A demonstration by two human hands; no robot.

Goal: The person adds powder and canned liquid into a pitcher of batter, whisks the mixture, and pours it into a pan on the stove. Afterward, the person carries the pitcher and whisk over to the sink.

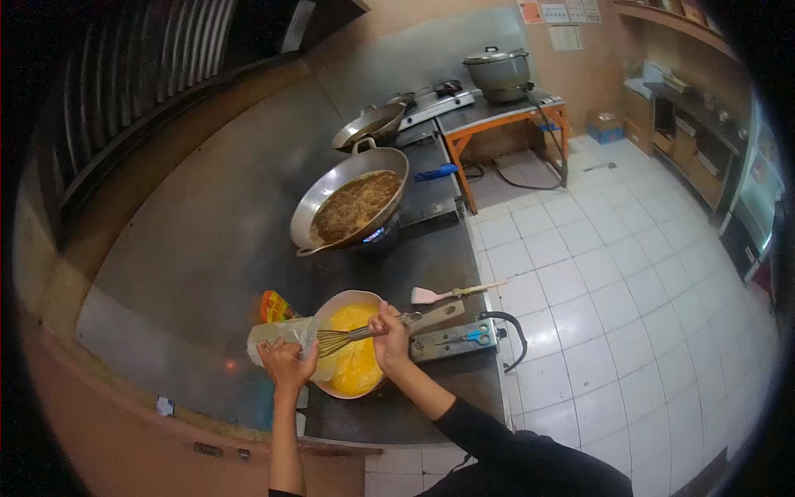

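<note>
My left hand (pixel 286 364) is closed around a translucent plastic container (pixel 263 333), tilted with its mouth toward the saucepan. My right hand (pixel 389 338) grips a wire whisk (pixel 333 341) by its handle, and the whisk's wires are at the container's mouth, above the pan. Below them is the light-coloured saucepan (pixel 328 305), holding a bright yellow liquid (pixel 358 379). Its flat handle (pixel 439 314) points right, past my right hand. A small orange and yellow packet (pixel 276 306) lies just beyond my left hand.
A large wok (pixel 302 217) of bubbling brown contents sits over a lit burner. Another wok (pixel 352 131) stands behind it. A pink spatula (pixel 431 295) and blue-handled scissors (pixel 476 335) lie right of the saucepan. A lidded pot (pixel 499 74) stands on an orange-framed table (pixel 464 124).
</note>
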